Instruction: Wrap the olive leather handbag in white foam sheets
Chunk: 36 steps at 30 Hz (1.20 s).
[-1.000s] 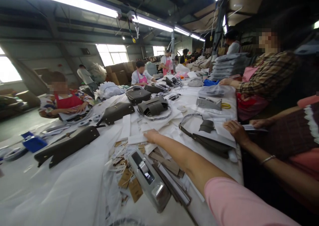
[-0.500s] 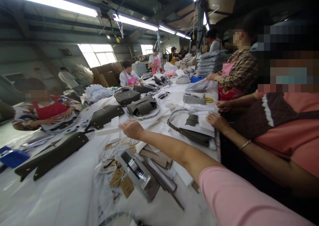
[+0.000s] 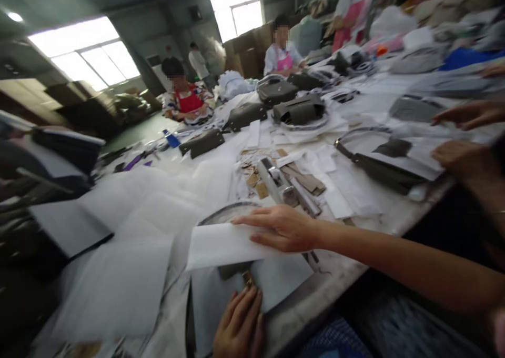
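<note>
While right hand (image 3: pixel 282 227) lies spread flat on white paper sheet (image 3: pixel 221 246) near worktop (image 3: pixel 335 276) edge, left hand (image 3: pixel 239 324), fingers together, presses grey panel (image 3: pixel 284 279) beneath; sheet light, floppy, slippery; pinch free edge.

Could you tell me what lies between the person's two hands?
Head view: between right hand and left hand lies a dark flap with a brass fitting, on a grey sheet.
</note>
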### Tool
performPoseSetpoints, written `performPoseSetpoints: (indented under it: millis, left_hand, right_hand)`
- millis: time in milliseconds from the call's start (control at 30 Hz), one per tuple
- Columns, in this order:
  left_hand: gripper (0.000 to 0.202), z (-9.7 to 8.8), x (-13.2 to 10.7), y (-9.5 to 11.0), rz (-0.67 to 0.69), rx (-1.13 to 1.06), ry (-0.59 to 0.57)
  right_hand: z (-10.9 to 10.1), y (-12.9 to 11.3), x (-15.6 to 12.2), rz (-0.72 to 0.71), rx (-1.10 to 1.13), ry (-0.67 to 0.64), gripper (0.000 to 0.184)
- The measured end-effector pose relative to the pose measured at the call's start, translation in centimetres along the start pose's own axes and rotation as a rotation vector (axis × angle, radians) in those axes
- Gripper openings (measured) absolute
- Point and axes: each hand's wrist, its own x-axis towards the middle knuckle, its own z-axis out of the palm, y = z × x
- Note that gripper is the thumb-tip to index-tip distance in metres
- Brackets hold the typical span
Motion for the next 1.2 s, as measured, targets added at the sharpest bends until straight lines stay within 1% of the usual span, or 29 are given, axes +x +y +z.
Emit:
performPoseSetpoints:
  millis: [33, 100, 133, 200, 333, 433, 500, 600, 667, 733, 800, 867, 1000, 1100, 1200]
  left_hand:
    - [0.052, -0.4, -0.2, 0.1, 0.032, 0.007, -0.03]
    - [0.046, -0.8, -0.1, 0.2, 0.003, 0.004, -0.044]
    - [0.044, -0.9, 0.1, 0.4, -0.006, -0.009, -0.044]
    - [0.042, -1.0, 0.5, 0.7, -0.027, -0.037, -0.04]
    - [0.041, -1.0, 0.6, 1.1, -0.062, -0.083, -0.03]
    - [0.039, -0.9, 0.5, 1.1, -0.075, -0.101, -0.017]
    - [0.036, -0.8, 0.3, 1.2, -0.086, -0.1, -0.003]
    - [0.029, -0.6, 0.0, 1.3, -0.129, -0.096, 0.006]
    - [0.025, -0.5, -0.1, 1.4, -0.152, -0.101, 0.002]
    - [0.024, -0.4, -0.2, 1.4, -0.152, -0.102, -0.005]
    - [0.025, -0.5, -0.1, 1.4, -0.14, -0.097, -0.008]
    - [0.027, -0.5, -0.2, 1.3, -0.125, -0.089, -0.009]
    - [0.029, -0.5, -0.2, 1.2, -0.117, -0.085, 0.011]
    - [0.027, -0.4, -0.1, 1.1, -0.116, -0.092, 0.017]
    - [0.027, -0.3, -0.3, 0.8, -0.08, -0.095, 0.008]
  right_hand:
    - [0.9, 0.1, -0.6, 0.003, 0.0, -0.044, 0.055]
    - [2.6, 0.4, -1.6, -0.004, -0.028, -0.137, 0.076]
    - [3.3, 0.4, -2.0, -0.015, -0.047, -0.178, 0.083]
    - [4.2, 0.2, -2.5, -0.026, -0.1, -0.221, 0.089]
    - [4.9, -1.3, -2.2, -0.053, -0.213, -0.17, 0.082]
    - [5.4, -2.6, -1.8, -0.148, -0.261, -0.126, 0.072]
    - [6.3, -2.8, -2.0, -0.195, -0.292, -0.124, 0.062]
    - [8.7, -1.6, -3.2, -0.224, -0.307, -0.198, 0.051]
    - [10.3, -0.4, -4.1, -0.206, -0.308, -0.245, 0.049]
    - [11.1, 0.4, -4.6, -0.182, -0.307, -0.269, 0.049]
    - [11.2, 0.5, -4.6, -0.165, -0.309, -0.285, 0.05]
    - [10.6, 0.2, -4.2, -0.167, -0.315, -0.299, 0.05]
    - [10.0, -0.2, -3.7, -0.234, -0.323, -0.329, 0.055]
    - [10.5, 0.5, -4.0, -0.244, -0.302, -0.327, 0.052]
    - [11.3, 1.3, -4.6, -0.243, -0.286, -0.29, 0.05]
